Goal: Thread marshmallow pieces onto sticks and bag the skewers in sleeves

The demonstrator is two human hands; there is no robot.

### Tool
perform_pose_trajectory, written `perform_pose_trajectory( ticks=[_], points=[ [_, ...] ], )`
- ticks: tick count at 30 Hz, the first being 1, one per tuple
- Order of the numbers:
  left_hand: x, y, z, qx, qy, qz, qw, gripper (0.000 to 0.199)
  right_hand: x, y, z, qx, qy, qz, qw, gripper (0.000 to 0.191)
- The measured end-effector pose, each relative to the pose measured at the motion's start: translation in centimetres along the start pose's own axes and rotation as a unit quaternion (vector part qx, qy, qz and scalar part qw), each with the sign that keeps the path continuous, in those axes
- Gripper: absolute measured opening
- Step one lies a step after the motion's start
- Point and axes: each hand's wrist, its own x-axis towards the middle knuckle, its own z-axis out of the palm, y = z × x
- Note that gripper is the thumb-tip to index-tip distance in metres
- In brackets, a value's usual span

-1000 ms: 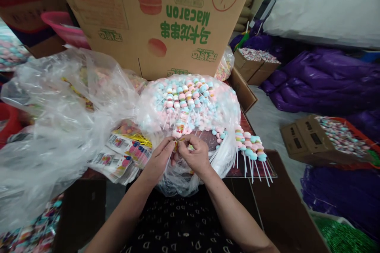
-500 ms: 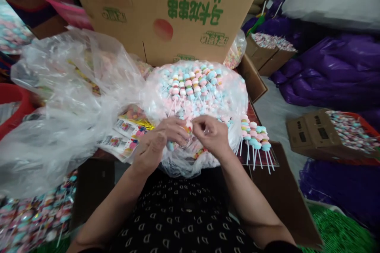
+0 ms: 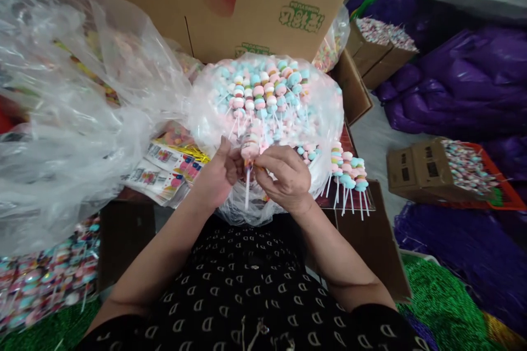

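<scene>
Between my two hands stands a candy skewer (image 3: 249,147), pink and white puffs on a white stick that points toward me. A clear wrapper appears to cover it. My left hand (image 3: 222,173) closes on its left side, thumb up and fingers curled at its base. From the right, my right hand (image 3: 285,176) pinches the base of the wrapper, just above the stick. Behind them is an open clear plastic bag (image 3: 197,101) full of pastel candy skewers, with several assembled skewers (image 3: 263,90) lying on top. More skewers (image 3: 349,170) lie to the right, their sticks toward me.
A stack of printed wrappers (image 3: 154,173) and yellow ties (image 3: 193,152) lie at the left, near a large clear bag (image 3: 102,120). A tall carton (image 3: 263,5) stands behind. Boxes of wrapped candy (image 3: 420,170), purple sacks (image 3: 457,88) and green tinsel (image 3: 444,296) sit at the right.
The candy skewer has come upright into view, with its stick now showing below. My left hand has turned from palm down to thumb up. The view has tilted down a little.
</scene>
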Motion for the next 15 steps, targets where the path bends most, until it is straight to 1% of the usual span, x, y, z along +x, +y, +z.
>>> perform_pose_trajectory(
  ticks=[2, 4, 6, 8, 9, 10, 12, 13, 14, 15],
  points=[
    [0.2, 0.8, 0.3, -0.031, 0.012, 0.028, 0.999, 0.046, -0.8, -0.6, 0.2, 0.028, -0.014, 0.043, 0.999, 0.015],
    [0.0, 1.6, 0.2, -0.03, 0.02, 0.073, 0.997, 0.026, -1.7, -0.9, 0.4, 0.061, -0.04, 0.103, 0.992, 0.015],
    [-0.6, 2.3, -0.3, 0.0, -0.011, 0.132, 0.991, 0.015, -2.4, -0.6, 0.3, 0.098, -0.072, 0.168, 0.978, 0.014],
    [-1.5, 2.6, -0.9, 0.087, -0.057, 0.21, 0.972, 0.013, -2.8, 0.3, 0.2, 0.132, -0.103, 0.23, 0.959, 0.013],
    [-2.0, 2.5, -1.2, 0.159, -0.079, 0.251, 0.952, 0.017, -2.9, 0.9, 0.1, 0.142, -0.111, 0.258, 0.949, 0.012],
    [-2.6, 2.3, -1.4, 0.247, -0.092, 0.288, 0.921, 0.023, -2.9, 1.4, 0.0, 0.149, -0.111, 0.285, 0.941, 0.011],
    [-3.7, 1.4, -1.5, 0.415, -0.111, 0.346, 0.834, 0.036, -2.5, 2.2, -0.2, 0.148, -0.089, 0.332, 0.927, 0.009],
    [-4.1, 0.8, -1.4, 0.465, -0.111, 0.369, 0.797, 0.038, -2.3, 2.4, -0.4, 0.144, -0.071, 0.349, 0.923, 0.009],
    [-4.4, 0.0, -1.3, 0.495, -0.114, 0.379, 0.774, 0.038, -1.9, 2.5, -0.5, 0.138, -0.053, 0.361, 0.921, 0.009],
    [-4.6, -0.8, -1.2, 0.508, -0.111, 0.369, 0.77, 0.037, -1.6, 2.3, -0.7, 0.131, -0.036, 0.365, 0.921, 0.01]
  ],
)
